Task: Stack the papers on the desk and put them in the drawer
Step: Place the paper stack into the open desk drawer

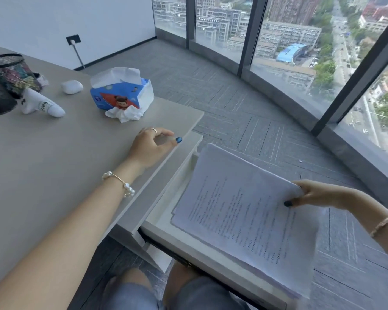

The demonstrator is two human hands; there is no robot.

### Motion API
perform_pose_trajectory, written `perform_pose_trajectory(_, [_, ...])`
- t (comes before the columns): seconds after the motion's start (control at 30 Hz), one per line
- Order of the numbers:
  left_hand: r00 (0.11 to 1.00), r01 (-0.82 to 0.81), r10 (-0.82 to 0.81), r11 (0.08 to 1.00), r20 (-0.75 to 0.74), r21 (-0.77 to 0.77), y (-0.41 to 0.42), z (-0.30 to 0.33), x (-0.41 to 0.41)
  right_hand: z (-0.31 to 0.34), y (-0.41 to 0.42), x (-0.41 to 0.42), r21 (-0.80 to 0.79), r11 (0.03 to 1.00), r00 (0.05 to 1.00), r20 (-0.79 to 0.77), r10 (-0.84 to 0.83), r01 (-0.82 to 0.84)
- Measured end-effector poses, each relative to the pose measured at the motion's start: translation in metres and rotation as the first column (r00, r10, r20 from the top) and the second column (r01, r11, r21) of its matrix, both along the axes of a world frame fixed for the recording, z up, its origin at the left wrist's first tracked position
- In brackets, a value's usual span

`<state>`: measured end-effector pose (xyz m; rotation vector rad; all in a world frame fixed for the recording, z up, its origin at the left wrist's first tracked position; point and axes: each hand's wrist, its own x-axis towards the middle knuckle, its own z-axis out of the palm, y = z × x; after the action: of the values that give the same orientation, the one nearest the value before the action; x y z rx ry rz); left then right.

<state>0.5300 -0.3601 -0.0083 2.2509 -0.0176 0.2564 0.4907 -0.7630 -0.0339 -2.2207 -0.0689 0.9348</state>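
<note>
**Lowering the stack into the open drawer**

While the papers [244, 211] hang tilted over the open drawer [166, 211], the step in hand looks like the last one: setting the stack down inside. Only the head view is given, and it shows the whole of it.

To do this well, I would judge that the stack should be levelled first, since its far edge stands high and its near corner droops past the drawer's front rim toward the person's lap. The lower left corner of the sheets already lies over the pale drawer floor, so that corner could lead, with the rest laid flat after it. The sheets are loose (no clip or staple shows), and the edges are slightly fanned, so a slow lowering would keep them from sliding apart. Some of the stack overhangs the drawer's right side, so a shift toward the desk may be needed before letting go.

The right hand [318, 194] reaches in from the right, wrist bent a little, and pinches the right edge of the papers, thumb on top and fingers hidden beneath. The left hand [152, 146] holds nothing: it rests on the desk [54, 164] near its edge, fingers loosely curled, thumb pointing at the rim, forearm lying across the surface. A tissue box [121, 92] stands farther back on the desk, well apart from both hands.
</note>
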Motion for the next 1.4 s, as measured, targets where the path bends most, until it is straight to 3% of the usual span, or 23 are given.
perform_pose_trajectory(0.4, [1.000, 0.021, -0.021, 1.000, 0.001, 0.022, -0.002, -0.001, 0.000, -0.045, 0.059, 0.031, -0.175, 0.961, 0.977, -0.065, 0.203, -0.212])
perform_pose_trajectory(0.6, [1.000, 0.025, -0.025, 0.999, 0.007, 0.030, -0.002, -0.002, 0.000, -0.066, 0.087, 0.024, -0.295, 0.895, 0.942, -0.075, 0.326, -0.333])
perform_pose_trajectory(0.87, [1.000, 0.002, -0.002, 1.000, 0.016, 0.015, -0.003, -0.003, 0.004, -0.085, 0.084, 0.017, -0.534, 0.785, 0.916, 0.043, 0.398, -0.315])
perform_pose_trajectory(0.97, [1.000, 0.010, -0.010, 1.000, 0.016, 0.019, -0.003, -0.004, 0.003, -0.087, 0.085, 0.012, -0.590, 0.753, 0.867, 0.167, 0.469, -0.293])
perform_pose_trajectory(1.13, [1.000, 0.000, 0.000, 1.000, 0.017, 0.017, -0.001, -0.006, 0.005, -0.086, 0.087, -0.002, -0.424, 0.873, 0.840, 0.360, 0.406, -0.240])
perform_pose_trajectory(1.27, [1.000, -0.005, 0.005, 1.000, 0.018, 0.030, -0.001, -0.006, 0.005, -0.085, 0.079, -0.017, -0.201, 0.957, 0.841, 0.463, 0.279, -0.207])
perform_pose_trajectory(1.4, [1.000, -0.008, 0.007, 0.999, 0.014, 0.052, 0.000, -0.007, 0.005, -0.075, 0.068, -0.039, -0.069, 0.986, 0.832, 0.528, 0.168, -0.155])
